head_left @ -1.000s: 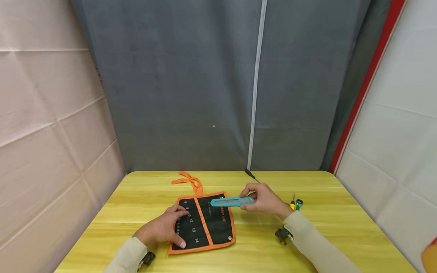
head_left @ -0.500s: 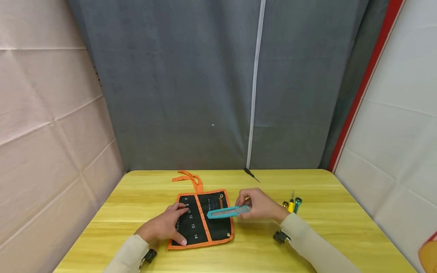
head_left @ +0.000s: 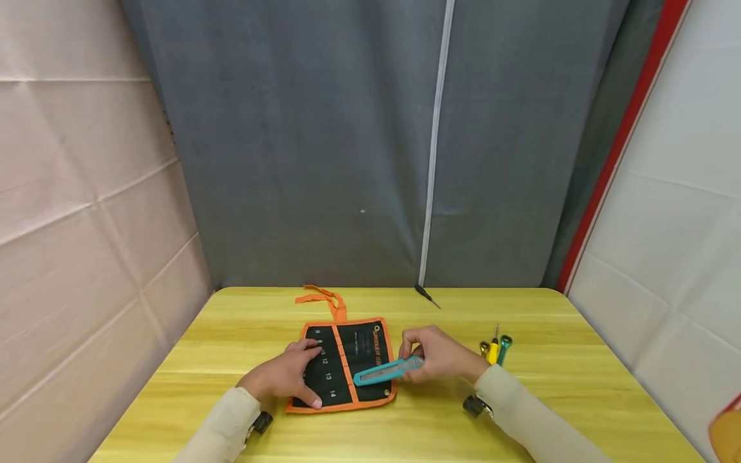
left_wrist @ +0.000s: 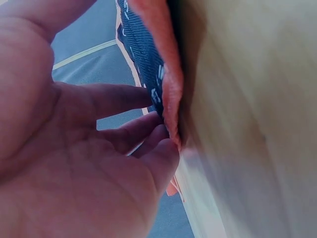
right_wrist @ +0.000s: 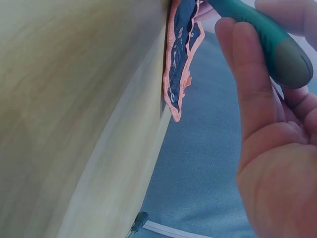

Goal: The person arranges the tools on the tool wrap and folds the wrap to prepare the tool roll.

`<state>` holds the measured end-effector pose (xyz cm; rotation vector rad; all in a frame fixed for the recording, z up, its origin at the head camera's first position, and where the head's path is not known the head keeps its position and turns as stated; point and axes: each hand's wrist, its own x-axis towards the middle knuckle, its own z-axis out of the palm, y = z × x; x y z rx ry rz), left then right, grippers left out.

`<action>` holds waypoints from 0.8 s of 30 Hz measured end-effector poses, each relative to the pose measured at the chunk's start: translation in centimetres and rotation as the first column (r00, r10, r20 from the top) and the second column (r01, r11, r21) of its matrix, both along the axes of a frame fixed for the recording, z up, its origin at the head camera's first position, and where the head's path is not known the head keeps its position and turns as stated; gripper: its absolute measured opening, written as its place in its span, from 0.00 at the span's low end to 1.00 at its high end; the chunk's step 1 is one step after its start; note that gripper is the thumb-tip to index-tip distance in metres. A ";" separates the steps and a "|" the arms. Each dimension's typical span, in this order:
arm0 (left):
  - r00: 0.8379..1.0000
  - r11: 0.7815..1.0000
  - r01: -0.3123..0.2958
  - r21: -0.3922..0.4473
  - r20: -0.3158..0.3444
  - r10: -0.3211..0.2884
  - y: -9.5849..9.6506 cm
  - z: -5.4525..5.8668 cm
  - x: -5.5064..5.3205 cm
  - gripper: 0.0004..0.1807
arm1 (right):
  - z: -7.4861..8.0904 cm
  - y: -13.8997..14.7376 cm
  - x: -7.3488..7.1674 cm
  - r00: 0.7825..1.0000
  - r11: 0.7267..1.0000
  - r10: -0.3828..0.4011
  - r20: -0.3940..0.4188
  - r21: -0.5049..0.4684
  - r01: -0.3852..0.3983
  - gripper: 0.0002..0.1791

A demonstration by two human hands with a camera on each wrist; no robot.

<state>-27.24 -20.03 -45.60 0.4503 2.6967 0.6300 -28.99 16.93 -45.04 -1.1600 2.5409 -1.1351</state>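
Observation:
A black tool roll with orange edging (head_left: 360, 341) lies on the table, numbers printed down its left panel. My left hand (head_left: 279, 374) rests on that panel with fingers spread, thumb near the bottom edge. In the left wrist view its fingertips touch the roll's orange edge (left_wrist: 172, 94). My right hand (head_left: 442, 355) pinches a teal utility knife (head_left: 382, 372) by its right end. The knife points left over the right panel, its tip at the orange middle strip. From the right wrist, the knife's grey end (right_wrist: 293, 63) shows between fingers and thumb.
A black screwdriver (head_left: 425, 294) lies at the table's back edge. Right of my right hand are a yellow-handled screwdriver (head_left: 493, 352), a teal ring-ended tool (head_left: 505, 346) and a gold ring-ended tool (head_left: 484, 348). Orange ties (head_left: 327, 299) trail behind the roll.
The right hand has brought the utility knife down toward the near side of the roll and a little left. The left hand has stayed on the roll.

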 end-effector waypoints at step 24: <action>0.998 0.997 0.052 0.049 -0.026 -0.051 -0.6 -0.4 0.0 0.63 | -0.6 -0.2 -0.1 0.999 0.989 0.009 0.051 0.148 -0.017 0.10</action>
